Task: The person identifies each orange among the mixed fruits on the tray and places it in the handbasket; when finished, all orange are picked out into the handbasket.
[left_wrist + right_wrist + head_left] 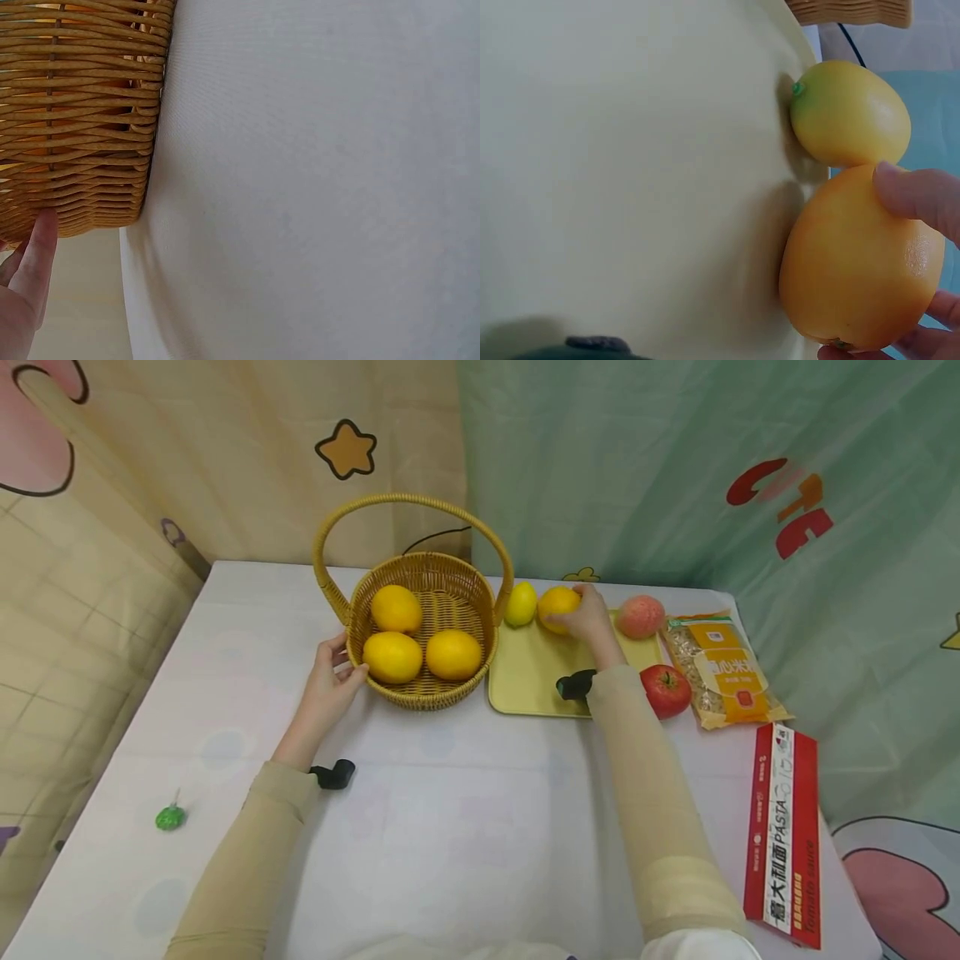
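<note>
My left hand [333,677] rests against the left side of a wicker basket [431,700] with a tall arched handle, its fingers fairly straight. In the left wrist view a finger [41,255] touches the woven wall. Three yellow-orange oranges, one of them the front left orange [392,657], lie inside the basket. At the back of a pale yellow tray [525,689], my right hand [588,617] holds another orange [862,262], thumb on one side and fingers around the other. Beside that orange sits a lemon [851,112] with a green tip.
A peach [641,617] and a red apple [666,692] are at the tray's right side. Farther right lie a bag of grain-like food [723,672] and a red pasta box [783,835]. A small green object [170,817] lies at the left. Curtains [600,468] hang behind the table.
</note>
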A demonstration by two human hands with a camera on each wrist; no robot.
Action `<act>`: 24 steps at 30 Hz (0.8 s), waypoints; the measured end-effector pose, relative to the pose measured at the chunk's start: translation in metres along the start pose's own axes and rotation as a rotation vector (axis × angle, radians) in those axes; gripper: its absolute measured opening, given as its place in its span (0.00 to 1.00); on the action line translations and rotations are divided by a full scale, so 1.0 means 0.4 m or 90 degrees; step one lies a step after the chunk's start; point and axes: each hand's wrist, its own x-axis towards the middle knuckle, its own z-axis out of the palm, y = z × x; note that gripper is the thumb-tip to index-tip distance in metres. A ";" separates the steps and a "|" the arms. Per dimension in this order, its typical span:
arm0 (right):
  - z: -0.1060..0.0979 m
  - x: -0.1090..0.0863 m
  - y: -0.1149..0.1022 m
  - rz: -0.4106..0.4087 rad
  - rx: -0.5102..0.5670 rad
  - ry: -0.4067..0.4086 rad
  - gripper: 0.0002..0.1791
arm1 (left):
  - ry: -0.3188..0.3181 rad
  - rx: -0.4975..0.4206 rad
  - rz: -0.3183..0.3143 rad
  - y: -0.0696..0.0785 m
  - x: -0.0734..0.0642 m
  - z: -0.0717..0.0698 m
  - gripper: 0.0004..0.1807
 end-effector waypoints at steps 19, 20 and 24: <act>-0.018 -0.087 0.005 0.037 0.063 0.046 0.48 | -0.011 -0.004 -0.006 -0.001 -0.003 -0.005 0.37; -0.022 -0.097 0.004 0.030 0.072 0.049 0.47 | -0.013 -0.003 -0.007 -0.001 -0.002 -0.005 0.37; -0.033 -0.148 -0.006 -0.006 0.096 0.057 0.46 | -0.016 -0.002 -0.013 -0.005 0.003 -0.007 0.37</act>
